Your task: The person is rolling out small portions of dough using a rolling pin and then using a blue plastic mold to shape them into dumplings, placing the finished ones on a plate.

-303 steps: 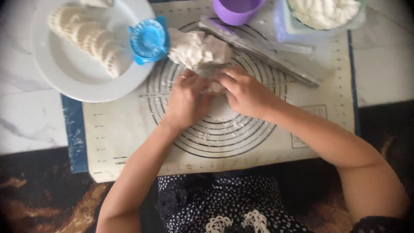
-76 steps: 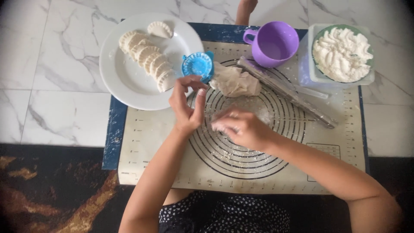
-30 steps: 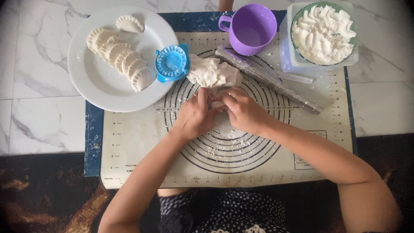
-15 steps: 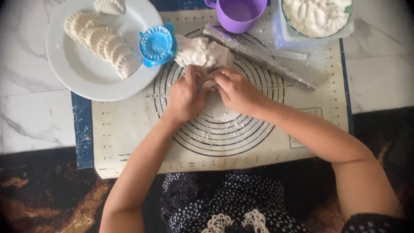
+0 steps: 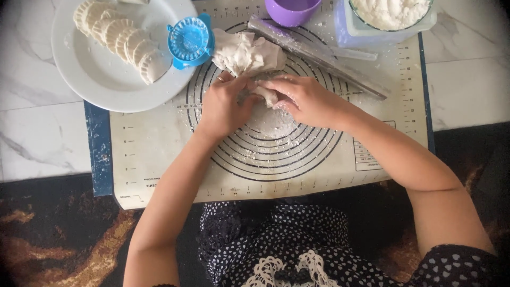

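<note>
So from where I'm standing, it's a white marble table (image 5: 32, 138) with grey veins, and past its near edge a dark floor (image 5: 58, 239) with swirly gold-brown patterning. On the table lies a dark blue cloth (image 5: 98, 154), and on top of that a pale baking mat (image 5: 159, 170) printed with concentric rings and ruler marks along the edges, dusted with flour in the middle.

The person's left hand (image 5: 223, 106) and right hand (image 5: 308, 101) meet over the upper part of the rings, fingertips pinched together on a small piece of dough (image 5: 267, 95). It's a stubby little lump, long axis running roughly left to right across the mat, one end tucked under the left fingers and the other pointing toward the right palm (most of it is covered, so I can't tell the exact shape). Both hands are closed on it, fingers curled in, a ring showing on the left one.

Just beyond the fingers, touching the far side of the rings, sits the bigger dough lump (image 5: 247, 53). Next to that is a blue round dumpling press (image 5: 189, 41), resting partly on the rim of a white plate (image 5: 95, 79) holding a row of crimped dumplings (image 5: 119, 37). A clear rolling pin (image 5: 319, 58) lies diagonally, with a purple cup (image 5: 292, 10) and a container of white filling (image 5: 390, 16) at the far edge.
</note>
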